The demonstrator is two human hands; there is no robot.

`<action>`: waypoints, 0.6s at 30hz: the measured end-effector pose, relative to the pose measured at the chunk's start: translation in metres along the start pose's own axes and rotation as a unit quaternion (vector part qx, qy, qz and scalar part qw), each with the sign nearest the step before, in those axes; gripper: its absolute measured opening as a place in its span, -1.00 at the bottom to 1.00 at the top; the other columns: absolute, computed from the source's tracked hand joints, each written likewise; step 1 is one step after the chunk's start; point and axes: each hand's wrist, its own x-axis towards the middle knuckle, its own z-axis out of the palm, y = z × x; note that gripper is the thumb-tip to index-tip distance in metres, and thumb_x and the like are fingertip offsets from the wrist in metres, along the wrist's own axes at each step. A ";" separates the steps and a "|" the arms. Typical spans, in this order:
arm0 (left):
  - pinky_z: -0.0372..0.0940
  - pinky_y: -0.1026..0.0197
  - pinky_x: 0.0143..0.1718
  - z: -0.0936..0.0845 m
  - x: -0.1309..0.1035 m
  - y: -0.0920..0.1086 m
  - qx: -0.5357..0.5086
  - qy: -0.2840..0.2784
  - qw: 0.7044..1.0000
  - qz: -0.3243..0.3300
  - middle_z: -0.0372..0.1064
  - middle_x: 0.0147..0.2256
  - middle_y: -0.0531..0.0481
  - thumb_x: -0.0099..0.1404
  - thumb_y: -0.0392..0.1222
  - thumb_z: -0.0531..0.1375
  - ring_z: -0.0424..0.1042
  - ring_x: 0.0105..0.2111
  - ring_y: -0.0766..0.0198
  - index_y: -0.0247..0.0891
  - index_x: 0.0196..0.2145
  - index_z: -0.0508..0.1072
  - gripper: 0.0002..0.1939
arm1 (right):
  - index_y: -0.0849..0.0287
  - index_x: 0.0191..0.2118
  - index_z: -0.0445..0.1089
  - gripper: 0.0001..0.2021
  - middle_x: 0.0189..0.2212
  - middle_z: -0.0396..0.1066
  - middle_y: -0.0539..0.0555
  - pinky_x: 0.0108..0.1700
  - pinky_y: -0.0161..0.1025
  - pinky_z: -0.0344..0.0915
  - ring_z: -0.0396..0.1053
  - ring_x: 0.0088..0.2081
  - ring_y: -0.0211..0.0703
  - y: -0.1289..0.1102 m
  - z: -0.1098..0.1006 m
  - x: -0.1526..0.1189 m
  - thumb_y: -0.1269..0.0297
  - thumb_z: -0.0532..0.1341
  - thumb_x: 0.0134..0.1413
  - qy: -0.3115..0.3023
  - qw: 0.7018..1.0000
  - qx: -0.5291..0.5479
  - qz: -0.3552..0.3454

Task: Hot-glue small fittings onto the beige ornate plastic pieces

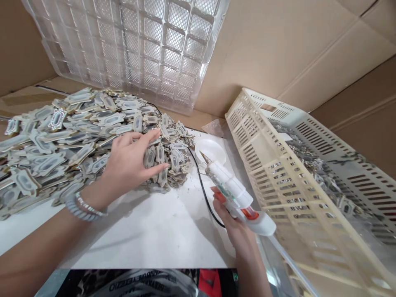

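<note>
My right hand (pixel 235 227) is wrapped round the handle of a white hot glue gun (pixel 230 183), its metal nozzle pointing up and left. A long glue stick (pixel 292 264) runs out of the gun's back end. Over the right part of a big heap of small ornate frame-shaped plates (pixel 80 119) is my left hand (pixel 131 159). Its thumb and fingers are spread apart, with several plates (pixel 160 152) lying between them. I cannot make out whether the fingertips touch the pieces. A white round dish (pixel 212 152) sits just beyond the nozzle.
On the right stands a cream plastic crate (pixel 262 165) with many small metal pieces inside. A clear plastic tray (pixel 154 49) leans against the cardboard wall (pixel 278 49) at the back. A black cord (pixel 204 192) crosses the white tabletop (pixel 154 231).
</note>
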 end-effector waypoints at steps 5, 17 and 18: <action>0.38 0.06 -0.06 -0.012 -0.007 0.032 -0.153 0.069 0.980 0.108 0.63 -0.18 0.07 0.36 0.02 0.33 0.51 -0.17 0.12 -0.02 -0.05 0.59 -0.76 | 0.05 -0.44 0.36 -0.70 -0.51 0.37 -0.02 -0.39 -0.19 0.37 0.30 -0.48 -0.15 0.000 0.003 -0.007 -0.05 0.34 0.07 -0.072 0.993 0.084 0.040; 0.46 0.26 -0.33 -0.016 -0.021 0.083 -0.327 0.092 0.941 -0.016 0.57 -0.31 0.15 0.27 -0.20 0.39 0.52 -0.38 0.32 -0.01 -0.26 0.64 -0.91 | 0.05 -0.43 0.43 -0.78 -0.50 0.42 -0.01 -0.34 -0.24 0.41 0.36 -0.43 -0.14 -0.010 0.011 -0.022 0.05 0.38 -0.02 -0.026 0.992 0.103 0.072; 0.46 0.24 -0.35 -0.017 -0.021 0.084 -0.331 0.093 0.939 -0.017 0.57 -0.33 0.15 0.26 -0.21 0.39 0.52 -0.39 0.31 0.00 -0.27 0.64 -0.91 | 0.05 -0.42 0.42 -0.77 -0.49 0.42 -0.01 -0.34 -0.24 0.42 0.37 -0.43 -0.14 -0.009 0.010 -0.021 0.03 0.38 -0.02 -0.034 0.992 0.098 0.066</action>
